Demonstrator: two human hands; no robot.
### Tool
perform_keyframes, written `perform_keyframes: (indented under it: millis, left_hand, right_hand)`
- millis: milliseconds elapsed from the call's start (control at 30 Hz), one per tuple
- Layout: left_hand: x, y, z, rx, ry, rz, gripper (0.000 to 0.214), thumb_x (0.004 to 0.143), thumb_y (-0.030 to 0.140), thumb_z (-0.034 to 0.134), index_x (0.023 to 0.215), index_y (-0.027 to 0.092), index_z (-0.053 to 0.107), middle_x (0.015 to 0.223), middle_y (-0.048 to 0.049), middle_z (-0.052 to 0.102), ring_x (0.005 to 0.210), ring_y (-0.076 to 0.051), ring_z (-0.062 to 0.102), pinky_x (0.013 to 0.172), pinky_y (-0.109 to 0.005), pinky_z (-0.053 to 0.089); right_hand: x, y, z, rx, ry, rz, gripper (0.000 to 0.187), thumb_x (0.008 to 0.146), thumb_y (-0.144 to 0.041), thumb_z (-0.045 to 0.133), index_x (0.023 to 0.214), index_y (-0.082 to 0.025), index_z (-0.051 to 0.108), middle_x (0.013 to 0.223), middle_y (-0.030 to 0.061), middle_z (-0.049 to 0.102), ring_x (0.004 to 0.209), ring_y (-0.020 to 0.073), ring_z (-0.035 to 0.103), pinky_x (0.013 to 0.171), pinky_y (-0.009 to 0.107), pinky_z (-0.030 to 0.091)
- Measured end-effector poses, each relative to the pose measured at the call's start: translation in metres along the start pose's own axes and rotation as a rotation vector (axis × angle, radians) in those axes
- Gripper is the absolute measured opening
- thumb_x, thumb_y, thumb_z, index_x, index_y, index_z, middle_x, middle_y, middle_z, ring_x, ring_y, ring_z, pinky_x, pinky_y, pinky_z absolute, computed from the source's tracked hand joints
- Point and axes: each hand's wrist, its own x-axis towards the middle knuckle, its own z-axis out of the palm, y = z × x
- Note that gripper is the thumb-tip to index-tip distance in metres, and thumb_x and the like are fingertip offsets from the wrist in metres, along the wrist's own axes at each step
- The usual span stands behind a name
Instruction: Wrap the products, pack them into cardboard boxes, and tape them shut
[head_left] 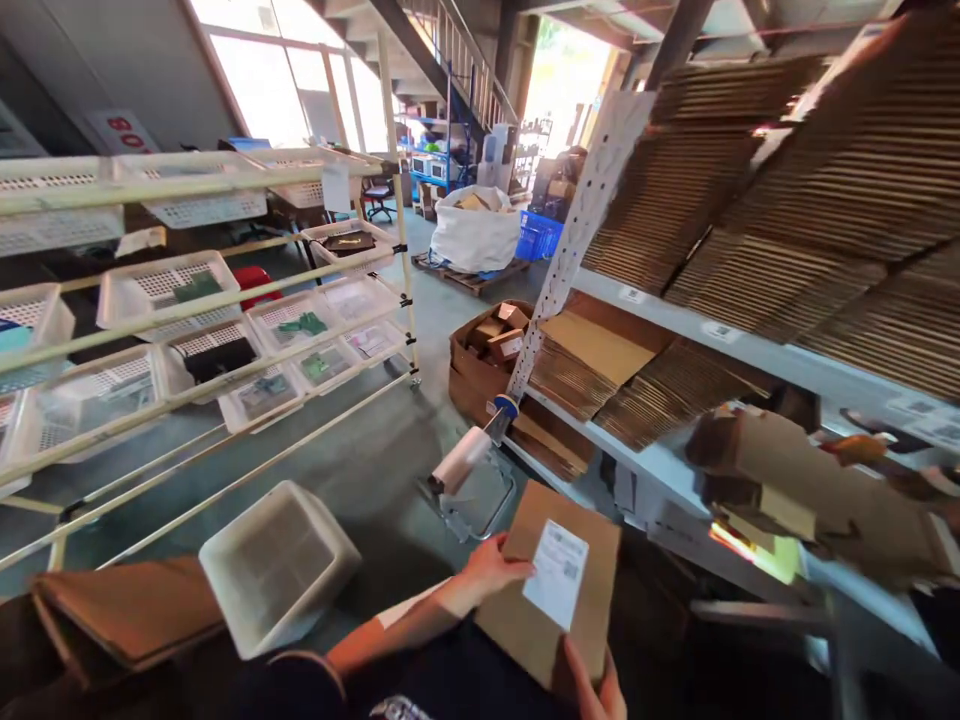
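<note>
A flat brown cardboard parcel (pixel 551 590) with a white printed label (pixel 556 572) is held low in the middle of the view. My left hand (pixel 489 572) grips its upper left edge, the bare forearm coming in from the lower left. My right hand (pixel 596 690) holds the parcel's bottom edge, with only the thumb and part of the palm in view at the frame's bottom. Both hands are shut on the parcel, which is tilted with its label side towards me.
A metal shelf (pixel 675 460) on the right carries stacks of flattened cardboard (pixel 675 390). Blurred cardboard pieces (pixel 795 480) lie on it at the right. A white basket (pixel 274 565) and a tape roll (pixel 459 460) sit ahead. A rack of white baskets (pixel 187 300) stands at left.
</note>
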Motion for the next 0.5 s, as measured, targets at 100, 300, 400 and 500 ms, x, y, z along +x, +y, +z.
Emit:
perform_keyframes:
  millis: [100, 300, 400, 500]
  left_hand:
    - [0.006, 0.012, -0.04, -0.174, 0.077, 0.036, 0.073, 0.05, 0.047, 0.097, 0.113, 0.017, 0.076, 0.11, -0.0147, 0.08, 0.106, -0.036, 0.075, 0.095, -0.045, 0.059]
    - [0.039, 0.04, -0.11, -0.401, 0.312, 0.036, 0.076, 0.039, 0.057, 0.1, 0.094, 0.01, 0.079, 0.096, -0.0185, 0.081, 0.093, -0.037, 0.077, 0.09, -0.045, 0.061]
    - [0.063, 0.058, -0.143, -0.435, 0.398, 0.036, 0.074, 0.037, 0.062, 0.099, 0.087, 0.01, 0.079, 0.089, -0.0178, 0.08, 0.096, -0.039, 0.076, 0.093, -0.048, 0.06]
    - [0.091, 0.078, -0.174, -0.436, 0.429, 0.011, 0.074, 0.04, 0.067, 0.096, 0.085, 0.012, 0.077, 0.089, -0.0178, 0.08, 0.101, -0.042, 0.075, 0.097, -0.05, 0.058]
  right_hand:
    - [0.036, -0.018, 0.041, 0.02, -0.12, 0.027, 0.095, 0.057, -0.074, 0.081, 0.135, -0.022, 0.063, 0.111, 0.0109, 0.079, 0.114, 0.0405, 0.071, 0.099, 0.048, 0.061]
    - [0.101, -0.07, 0.114, -0.171, -0.347, -0.23, 0.092, 0.062, -0.069, 0.077, 0.134, -0.015, 0.066, 0.147, 0.0196, 0.06, 0.145, 0.0394, 0.048, 0.124, 0.052, 0.034]
    - [0.124, -0.097, 0.138, -0.184, -0.49, -0.3, 0.088, 0.072, -0.065, 0.076, 0.144, -0.017, 0.061, 0.159, 0.0165, 0.049, 0.152, 0.0355, 0.038, 0.127, 0.051, 0.028]
    - [0.151, -0.117, 0.153, -0.059, -0.462, -0.305, 0.084, 0.081, -0.063, 0.072, 0.152, -0.024, 0.052, 0.164, 0.0107, 0.043, 0.153, 0.0308, 0.037, 0.124, 0.046, 0.037]
